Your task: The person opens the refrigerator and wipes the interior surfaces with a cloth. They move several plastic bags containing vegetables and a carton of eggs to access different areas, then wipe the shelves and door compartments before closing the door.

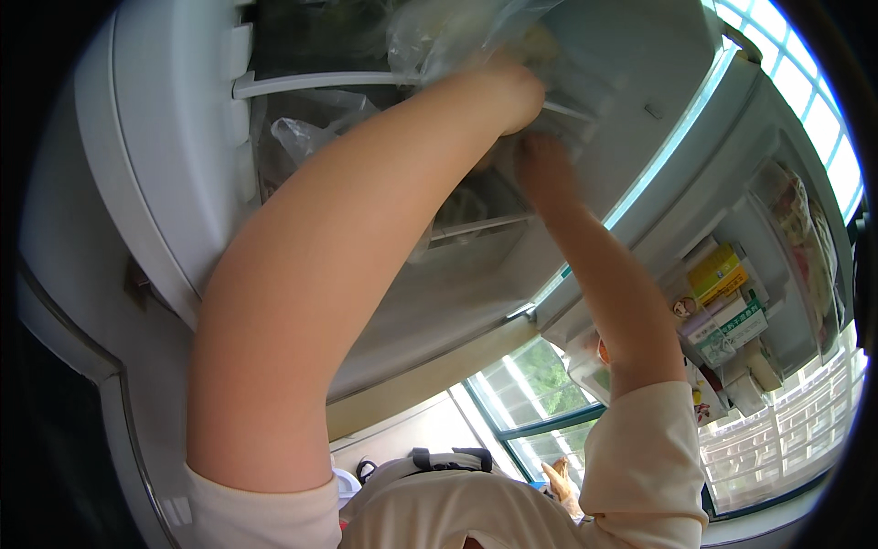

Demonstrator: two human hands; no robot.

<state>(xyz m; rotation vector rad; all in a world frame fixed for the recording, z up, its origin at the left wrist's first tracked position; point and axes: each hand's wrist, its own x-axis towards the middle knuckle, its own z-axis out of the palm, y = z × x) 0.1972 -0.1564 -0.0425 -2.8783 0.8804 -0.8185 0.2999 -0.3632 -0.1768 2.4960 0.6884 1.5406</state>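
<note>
Both of my arms reach into an open refrigerator compartment point(418, 336). My left hand point(511, 86) is bent at the wrist beside a clear plastic bag point(429, 41) in the upper part of the compartment. Its fingers are blurred and mostly hidden, so whether it grips the bag is unclear. A little below it, my right hand point(545, 168) is near the side wall, by a clear drawer point(480, 226). Its fingers are blurred too, and nothing can be made out in them. Another clear plastic bag point(309, 134) lies under the white shelf edge point(322, 82), partly behind my left forearm.
The refrigerator door point(761, 165) stands open on the right. Its racks hold a yellow box point(717, 274), a white-and-green box point(734, 319) bearing writing, and bagged food point(799, 233). A barred window point(768, 446) lies beyond the door.
</note>
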